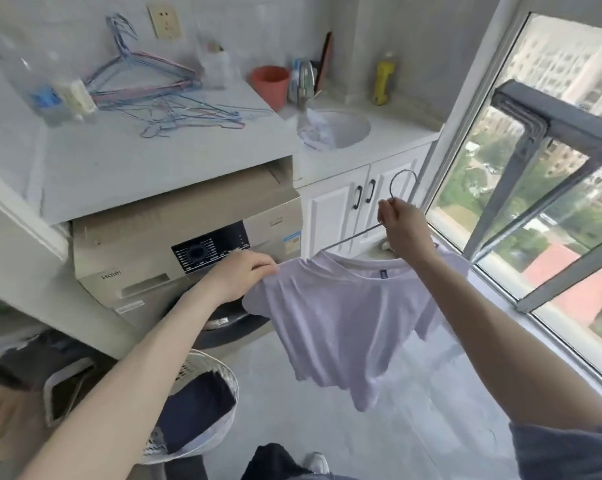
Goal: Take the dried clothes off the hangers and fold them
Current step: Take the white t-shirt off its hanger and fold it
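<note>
Left hand (pixel 239 275) pinching T-shirt (pixel 344 323) shoulder, right hand (pixel 401 223) gripping hanger (pixel 351 238), partly hidden.

A washer (pixel 147 268) stands under a counter (pixel 119 168) at the left; hangers (pixel 154 95) lie on the counter. Right of it, a sink (pixel 351 129) is set in a lower top above a cabinet (pixel 330 216), with a cup (pixel 271 85) behind the sink to its left and a bottle (pixel 383 81) behind to its right. A window (pixel 552 220) fills the right side. A basket (pixel 220 367) sits on the floor before the washer. A shirt (pixel 344 323) hangs on a hanger (pixel 353 238) in front of the cabinet.
</note>
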